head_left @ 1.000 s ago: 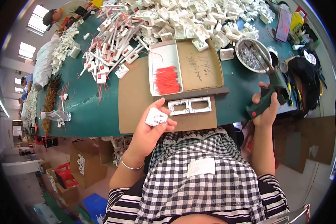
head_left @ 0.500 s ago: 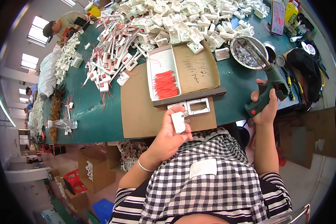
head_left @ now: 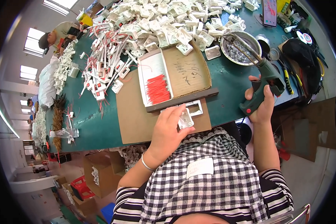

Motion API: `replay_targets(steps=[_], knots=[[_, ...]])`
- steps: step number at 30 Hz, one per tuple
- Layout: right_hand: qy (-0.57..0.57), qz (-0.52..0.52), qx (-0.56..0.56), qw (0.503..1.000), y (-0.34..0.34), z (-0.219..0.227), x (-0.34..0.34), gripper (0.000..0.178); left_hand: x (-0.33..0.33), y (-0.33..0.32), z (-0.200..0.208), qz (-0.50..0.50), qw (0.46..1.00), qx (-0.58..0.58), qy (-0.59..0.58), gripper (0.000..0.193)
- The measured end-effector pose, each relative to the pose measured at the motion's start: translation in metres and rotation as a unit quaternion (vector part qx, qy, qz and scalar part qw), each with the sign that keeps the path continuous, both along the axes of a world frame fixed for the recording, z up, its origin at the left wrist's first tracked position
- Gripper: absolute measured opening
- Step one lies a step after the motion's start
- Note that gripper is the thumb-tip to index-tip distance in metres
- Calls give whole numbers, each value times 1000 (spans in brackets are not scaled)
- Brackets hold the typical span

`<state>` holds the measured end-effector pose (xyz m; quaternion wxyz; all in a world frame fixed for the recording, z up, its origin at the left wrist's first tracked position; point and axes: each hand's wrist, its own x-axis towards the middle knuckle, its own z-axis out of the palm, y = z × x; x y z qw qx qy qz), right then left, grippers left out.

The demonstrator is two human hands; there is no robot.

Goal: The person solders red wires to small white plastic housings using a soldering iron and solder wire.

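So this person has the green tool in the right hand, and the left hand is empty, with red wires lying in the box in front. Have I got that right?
Not quite: the left hand is not empty. The head view shows it holding a small white plastic piece. The right hand does hold the green tool, and red wires lie in the box.

The left hand (head_left: 168,127) is covering part of the white piece (head_left: 186,119), both are hiding much of the frame (head_left: 197,108), the gun (head_left: 269,76) is blocking parts of the right hand (head_left: 263,109), the top edge is cutting off the pile (head_left: 156,18) and phone (head_left: 269,14), and far workers (head_left: 33,102) are appearing too small to make out.
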<state>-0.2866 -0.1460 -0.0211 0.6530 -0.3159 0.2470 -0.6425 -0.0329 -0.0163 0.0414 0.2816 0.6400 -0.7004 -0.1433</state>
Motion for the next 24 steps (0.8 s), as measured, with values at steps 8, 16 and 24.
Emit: replay_targets(steps=[8,16,24], knots=[[-4,14,-1,1000,-1,-10,-2,43,-7,-11,2,-35,998,36,-31,57],[33,18,-12,999,-5,-16,-6,44,1,4,-15,14,988,-65,-140,62],[54,-24,-17,998,-5,-10,-2,43,3,4,-14,5,991,-91,-94,64]])
